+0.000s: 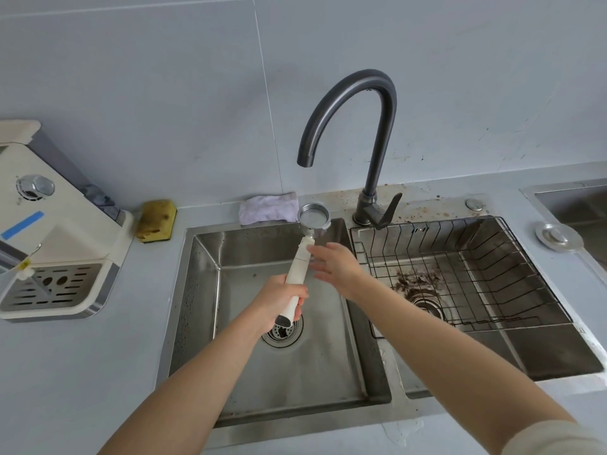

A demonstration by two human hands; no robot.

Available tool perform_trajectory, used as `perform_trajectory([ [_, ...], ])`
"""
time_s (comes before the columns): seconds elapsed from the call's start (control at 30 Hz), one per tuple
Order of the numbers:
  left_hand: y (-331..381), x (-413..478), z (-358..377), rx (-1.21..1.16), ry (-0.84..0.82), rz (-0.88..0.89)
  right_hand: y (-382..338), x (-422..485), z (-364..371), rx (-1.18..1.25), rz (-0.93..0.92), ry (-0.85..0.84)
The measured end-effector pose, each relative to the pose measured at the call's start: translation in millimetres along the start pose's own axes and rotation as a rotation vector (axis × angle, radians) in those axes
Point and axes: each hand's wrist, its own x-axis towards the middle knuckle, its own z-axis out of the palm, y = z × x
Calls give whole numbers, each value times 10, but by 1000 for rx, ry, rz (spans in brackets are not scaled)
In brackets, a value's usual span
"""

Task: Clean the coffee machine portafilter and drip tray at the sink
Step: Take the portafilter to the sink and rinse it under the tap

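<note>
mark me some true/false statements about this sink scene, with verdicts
1. The left hand grips the portafilter by its white handle. True.
2. Water is streaming from the faucet. False: no stream shows under the spout.
3. The wire rack sits in the left basin. False: it sits in the right basin; the portafilter is held over the left one.
4. The right hand is open and holds nothing. True.
5. The drip tray lies in the sink. False: it sits at the base of the coffee machine on the counter.
</note>
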Motion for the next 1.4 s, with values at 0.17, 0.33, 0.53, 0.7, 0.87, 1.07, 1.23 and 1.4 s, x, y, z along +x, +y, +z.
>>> perform_trajectory([
  [0.17, -82, -118, -13, 3, 3, 8, 180, -83, 266, 54, -29, -10],
  [0.33, -185, -187, -79, 30, 46, -17, 312, -50, 411, 34, -17, 44],
  [0.53, -268, -222, -223, 130, 147, -46, 359, -11, 604, 32, 6, -31],
  [0.7, -286, -251, -315, 238, 249, -28, 379, 35, 753, 1, 5, -87],
  [0.87, -254, -280, -349, 436, 366, 13, 341, -11, 850, 128, 0, -165],
  [1.07, -220, -280, -437, 711, 454, 59, 259, -62, 926, 264, -17, -261],
  [1.23, -199, -299, -495, 911, 547, 103, 193, -80, 952, 349, -12, -306],
  [1.4, -196, -337, -526, 1121, 662, 156, 170, -95, 970, 447, 8, -345],
])
